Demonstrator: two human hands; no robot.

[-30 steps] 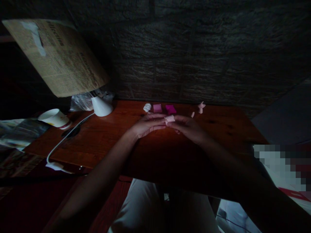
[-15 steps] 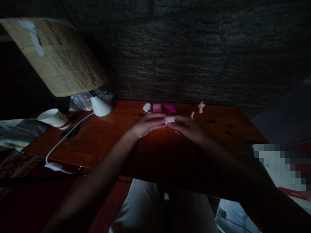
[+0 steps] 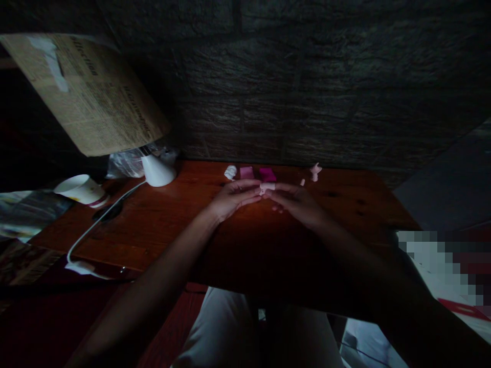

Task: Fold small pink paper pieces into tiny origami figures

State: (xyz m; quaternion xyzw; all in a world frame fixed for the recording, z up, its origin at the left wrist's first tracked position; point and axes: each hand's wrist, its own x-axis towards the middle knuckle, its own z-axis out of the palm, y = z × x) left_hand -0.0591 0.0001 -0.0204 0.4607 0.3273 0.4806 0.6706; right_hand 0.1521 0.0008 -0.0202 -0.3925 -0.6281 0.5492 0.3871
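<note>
Between my two hands is a small pale pink piece of modelling clay [image 3: 267,188], held above the wooden table [image 3: 161,220]. My left hand [image 3: 232,199] pinches its left side with thumb and fingers. On its right side, my right hand [image 3: 297,202] grips it the same way. Just behind my hands lie a white clay lump [image 3: 230,172], a light pink clay block [image 3: 246,173] and a magenta clay block [image 3: 267,174]. Farther right stands a small pink clay figure [image 3: 315,171], with a little pink clay bit [image 3: 303,182] near my right fingers.
At the left, a lamp with a newsprint shade [image 3: 103,97] stands on a white base [image 3: 159,171]. Its white cord [image 3: 103,217] runs over the table's front edge. A paper cup [image 3: 82,189] sits beside it. A dark stone-patterned wall [image 3: 268,117] closes off the back.
My fingers have shifted slightly on the pink clay, and it has turned a little. Both hands keep hold of it. The whole view has moved slightly.
</note>
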